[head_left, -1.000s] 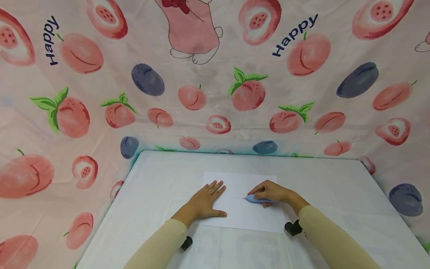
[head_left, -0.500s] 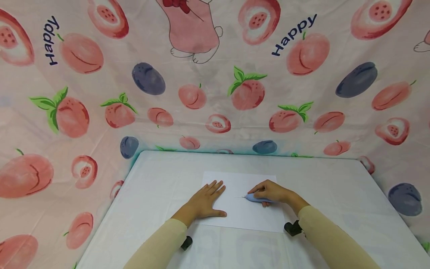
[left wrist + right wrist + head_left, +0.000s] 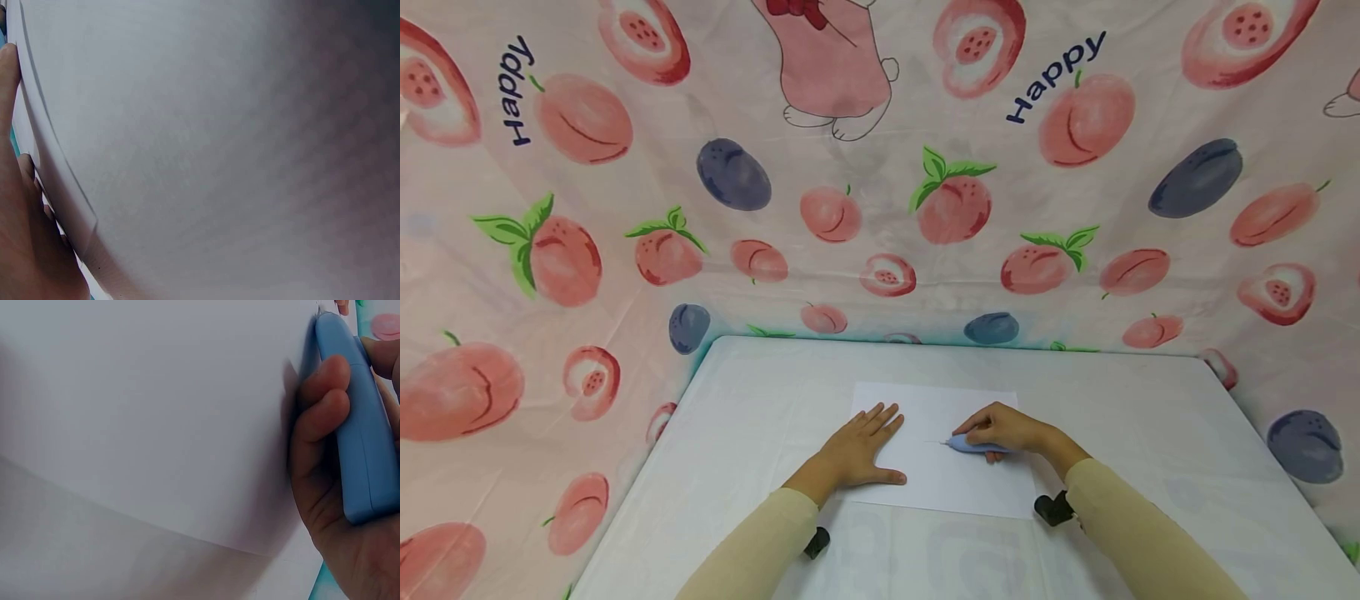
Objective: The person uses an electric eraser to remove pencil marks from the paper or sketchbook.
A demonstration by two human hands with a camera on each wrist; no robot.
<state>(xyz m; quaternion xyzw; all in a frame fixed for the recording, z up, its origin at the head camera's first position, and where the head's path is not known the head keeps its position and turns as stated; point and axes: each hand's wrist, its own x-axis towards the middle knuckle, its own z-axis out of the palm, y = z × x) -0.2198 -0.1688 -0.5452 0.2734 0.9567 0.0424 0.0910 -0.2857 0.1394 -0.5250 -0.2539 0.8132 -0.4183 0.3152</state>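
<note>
A white sheet of paper (image 3: 925,487) lies on the table. On its left part rests my left hand (image 3: 857,450), palm down, fingers straight and thumb spread. The left wrist view catches only the edge of that hand (image 3: 28,237) beside the sheet. My right hand (image 3: 1011,427) grips a slim blue handheld tool (image 3: 973,443) whose narrow tip points left, at the paper. A faint thin line (image 3: 932,441) shows by the tip. In the right wrist view, fingers curl round the smooth blue body (image 3: 369,450); its exact kind is unclear.
The table (image 3: 760,400) has a white cover. Behind it and at the sides hangs a pink cloth (image 3: 865,175) printed with fruit. A dark wrist-worn device (image 3: 1056,507) sits below the right wrist, and another (image 3: 817,542) below the left.
The blue tool's tip lifts a hair and comes back down over the last second. Both hands otherwise keep their places on the paper.
</note>
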